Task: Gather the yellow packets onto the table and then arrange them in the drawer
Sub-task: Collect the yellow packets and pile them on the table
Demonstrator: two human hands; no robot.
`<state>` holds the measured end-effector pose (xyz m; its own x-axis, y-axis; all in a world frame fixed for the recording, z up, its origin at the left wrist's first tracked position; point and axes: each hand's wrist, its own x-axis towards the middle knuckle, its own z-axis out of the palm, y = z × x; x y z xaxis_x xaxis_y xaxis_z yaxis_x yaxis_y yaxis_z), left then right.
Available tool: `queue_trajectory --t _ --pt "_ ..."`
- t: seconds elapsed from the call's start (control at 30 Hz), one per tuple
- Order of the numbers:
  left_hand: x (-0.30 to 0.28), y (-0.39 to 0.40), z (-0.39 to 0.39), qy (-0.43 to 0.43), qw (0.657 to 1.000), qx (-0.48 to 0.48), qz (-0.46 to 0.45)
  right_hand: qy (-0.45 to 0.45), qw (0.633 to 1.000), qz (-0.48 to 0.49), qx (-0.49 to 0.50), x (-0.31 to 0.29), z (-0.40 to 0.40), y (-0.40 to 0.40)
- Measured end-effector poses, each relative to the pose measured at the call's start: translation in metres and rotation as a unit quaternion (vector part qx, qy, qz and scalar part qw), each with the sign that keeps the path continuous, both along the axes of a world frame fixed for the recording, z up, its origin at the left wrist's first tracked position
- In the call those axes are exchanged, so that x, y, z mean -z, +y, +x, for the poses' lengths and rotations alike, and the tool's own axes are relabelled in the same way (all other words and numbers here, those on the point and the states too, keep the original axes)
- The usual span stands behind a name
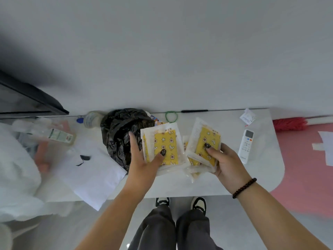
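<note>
Left hand (144, 157) pinching one stack of yellow packets (163, 147), right hand (223, 159) gripping another stack (204, 148); black plastic bag (120, 134) crowding left, white remote (246, 146) right, green rubber band (171, 116) far on the table (261, 170)

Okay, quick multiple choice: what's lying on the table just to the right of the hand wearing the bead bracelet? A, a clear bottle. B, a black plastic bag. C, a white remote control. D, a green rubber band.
C: the white remote control lies on the table just beyond the right hand, which wears the bracelet and grips a stack of yellow packets.
</note>
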<state>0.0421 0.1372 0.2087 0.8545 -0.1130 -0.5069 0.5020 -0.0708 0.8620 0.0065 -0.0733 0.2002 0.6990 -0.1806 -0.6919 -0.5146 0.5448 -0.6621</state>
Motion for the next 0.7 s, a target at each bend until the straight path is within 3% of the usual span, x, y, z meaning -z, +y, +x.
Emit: queue_trajectory --t 0.17,0.33,0.53,0.7 --pt "-0.075 0.022 -0.015 -0.073 0.995 -0.061 0.010 -0.044 0.998 -0.048 -0.009 -0.073 -0.006 0.019" --pt "-0.123 0.042 -0.038 -0.106 0.988 -0.099 0.058 -0.092 0.994 -0.027 -0.053 -0.126 -0.004 0.038" --pt "-0.159 0.042 -0.088 -0.092 0.978 -0.181 0.040 -0.143 0.969 0.016 -0.201 -0.180 -0.003 0.071" --pt "-0.191 0.031 -0.147 -0.082 0.962 -0.256 -0.045 -0.199 0.918 -0.076 -0.333 -0.210 -0.016 0.102"
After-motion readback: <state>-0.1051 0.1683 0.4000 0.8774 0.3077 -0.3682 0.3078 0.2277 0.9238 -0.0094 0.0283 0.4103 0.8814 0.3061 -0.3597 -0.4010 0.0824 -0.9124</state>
